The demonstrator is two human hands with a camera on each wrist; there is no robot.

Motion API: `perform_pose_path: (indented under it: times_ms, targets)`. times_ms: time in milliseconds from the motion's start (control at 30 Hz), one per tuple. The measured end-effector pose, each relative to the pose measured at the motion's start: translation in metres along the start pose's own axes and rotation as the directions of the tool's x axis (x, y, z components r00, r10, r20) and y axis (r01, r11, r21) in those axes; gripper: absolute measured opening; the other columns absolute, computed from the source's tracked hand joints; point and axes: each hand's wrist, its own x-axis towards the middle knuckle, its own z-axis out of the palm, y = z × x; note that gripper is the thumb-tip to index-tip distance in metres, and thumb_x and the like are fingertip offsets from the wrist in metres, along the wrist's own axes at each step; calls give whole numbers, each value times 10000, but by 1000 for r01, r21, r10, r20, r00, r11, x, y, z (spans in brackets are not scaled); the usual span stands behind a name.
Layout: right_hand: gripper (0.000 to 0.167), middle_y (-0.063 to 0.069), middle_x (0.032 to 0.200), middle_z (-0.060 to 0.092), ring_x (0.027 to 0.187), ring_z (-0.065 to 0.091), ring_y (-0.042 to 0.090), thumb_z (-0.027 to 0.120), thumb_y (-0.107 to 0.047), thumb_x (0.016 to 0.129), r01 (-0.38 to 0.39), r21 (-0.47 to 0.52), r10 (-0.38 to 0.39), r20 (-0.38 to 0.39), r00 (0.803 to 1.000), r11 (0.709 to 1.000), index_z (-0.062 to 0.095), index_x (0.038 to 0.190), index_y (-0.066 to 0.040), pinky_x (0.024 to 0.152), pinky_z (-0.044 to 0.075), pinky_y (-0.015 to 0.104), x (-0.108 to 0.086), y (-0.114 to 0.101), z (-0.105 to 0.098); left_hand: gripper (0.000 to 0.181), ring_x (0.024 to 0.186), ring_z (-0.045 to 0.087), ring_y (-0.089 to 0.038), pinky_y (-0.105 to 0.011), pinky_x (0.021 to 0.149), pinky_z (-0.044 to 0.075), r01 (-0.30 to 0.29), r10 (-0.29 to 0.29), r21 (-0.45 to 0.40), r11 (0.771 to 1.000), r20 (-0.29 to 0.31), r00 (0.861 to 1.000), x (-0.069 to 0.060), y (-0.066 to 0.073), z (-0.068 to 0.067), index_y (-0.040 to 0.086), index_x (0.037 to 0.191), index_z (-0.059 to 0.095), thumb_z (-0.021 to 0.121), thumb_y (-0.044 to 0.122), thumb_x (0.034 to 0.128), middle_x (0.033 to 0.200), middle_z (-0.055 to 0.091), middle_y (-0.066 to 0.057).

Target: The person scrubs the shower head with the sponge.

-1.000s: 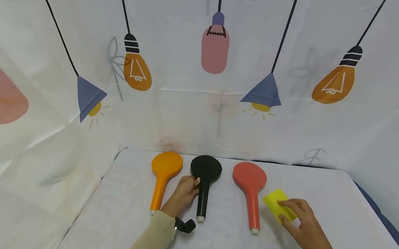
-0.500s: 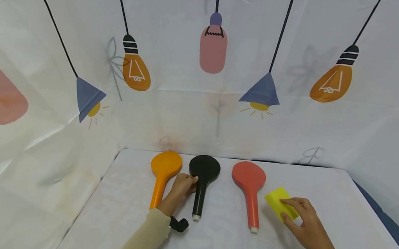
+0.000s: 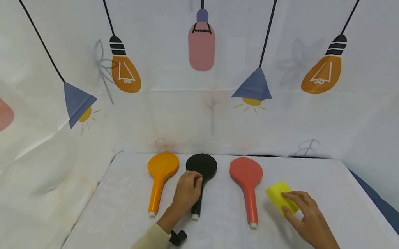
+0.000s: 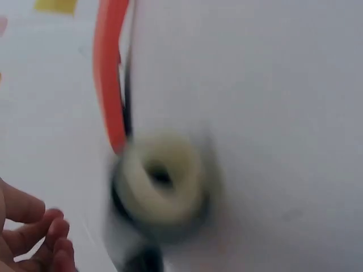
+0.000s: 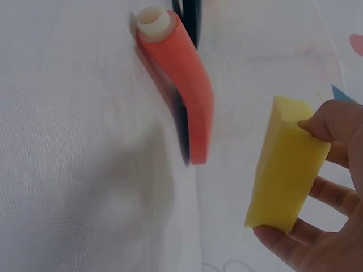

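Three hand shower heads lie in a row on the white table: an orange one (image 3: 162, 166), a black one (image 3: 201, 163) and a red one (image 3: 246, 173). My left hand (image 3: 186, 192) hovers over the black handle, covering part of it. In the left wrist view its fingers (image 4: 54, 232) are loosely bent with nothing between them, apart from the black handle's blurred hollow white end (image 4: 161, 178). Thumb and fingers of my right hand (image 3: 313, 223) pinch a yellow sponge (image 5: 286, 170), held above the table to the right of the red shower head.
A white sheet (image 3: 172, 114) printed with hanging lamps stands behind the table (image 3: 225, 244). A black strap piece (image 3: 178, 238) sits at my left wrist. Table space lies in front of the shower heads and at the right.
My left hand has let go of the black shower head and risen over its handle. The right hand keeps its hold on the sponge. The head view has tilted slightly.
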Motion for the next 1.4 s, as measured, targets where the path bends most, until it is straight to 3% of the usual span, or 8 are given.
perform_pose_path:
  times_ms: [167, 333, 467, 567, 700, 1067, 1233, 1400]
  targets:
    - [480, 91, 1166, 598, 1032, 572, 300, 847, -47, 735, -21, -12, 21, -4, 1000, 1000, 685, 1181, -121, 936, 247, -75, 0, -1, -1, 89, 764, 583, -81, -204, 672, 508, -58, 92, -167, 984, 201, 975, -4, 34, 22, 72, 964, 732, 651, 109, 955, 862, 685, -17]
    - [467, 104, 1156, 594, 1032, 566, 303, 835, -27, 738, -32, 2, 32, -10, 999, 999, 680, 1172, -104, 936, 145, -86, -1, -2, -2, 204, 691, 630, -46, -203, 639, 504, 284, -138, -297, 912, 430, 892, -2, 62, 54, 49, 1084, 714, 625, 194, 971, 850, 700, 3]
    - [481, 101, 1160, 586, 1030, 555, 287, 833, -14, 737, -20, 11, 21, -22, 1000, 1000, 670, 1182, -96, 940, 136, -92, -1, -3, -2, 316, 698, 671, -147, -263, 657, 581, 595, -343, -400, 697, 543, 766, 5, 76, 75, -1, 1179, 637, 611, 246, 983, 871, 661, -47]
    - [481, 91, 1163, 588, 1023, 550, 270, 829, -17, 741, -22, 12, 22, -29, 999, 1000, 671, 1188, -99, 926, 166, -96, -2, -4, -4, 318, 794, 672, -185, -340, 760, 616, 735, -399, -506, 452, 622, 674, 10, 80, 87, -28, 1169, 615, 595, 233, 989, 949, 674, -116]
    - [475, 84, 1159, 594, 1010, 545, 257, 822, -17, 749, -35, 11, 35, -31, 999, 999, 677, 1193, -100, 895, 193, -97, -3, -6, -6, 264, 840, 674, -206, -382, 827, 610, 796, -403, -564, 218, 691, 600, 14, 82, 98, -17, 1115, 606, 606, 213, 985, 981, 683, -148]
    - [521, 51, 1176, 601, 1062, 461, -1, 832, 14, 711, 22, 35, -20, -68, 997, 999, 685, 1193, -118, 913, 255, -83, -2, -7, -5, 223, 720, 623, -113, -229, 623, 522, 770, -362, -574, 279, 680, 638, 9, 84, 96, -25, 1028, 689, 717, 166, 917, 841, 679, -15]
    - [551, 63, 1191, 601, 1084, 449, -28, 836, 22, 704, 37, 51, -33, -72, 997, 998, 679, 1214, -115, 935, 256, -76, -1, -9, -7, 301, 823, 636, -152, -260, 718, 549, 769, -323, -589, 249, 698, 639, 4, 78, 86, -38, 1139, 652, 721, 147, 912, 966, 684, -58]
    - [573, 66, 1194, 597, 1060, 494, 99, 841, 22, 699, 35, 38, -32, -73, 997, 999, 676, 1229, -123, 948, 240, -73, 3, -13, -9, 371, 908, 647, -178, -296, 778, 554, 729, -233, -643, 235, 691, 684, 2, 71, 66, 3, 1242, 604, 717, 127, 911, 1043, 676, -73]
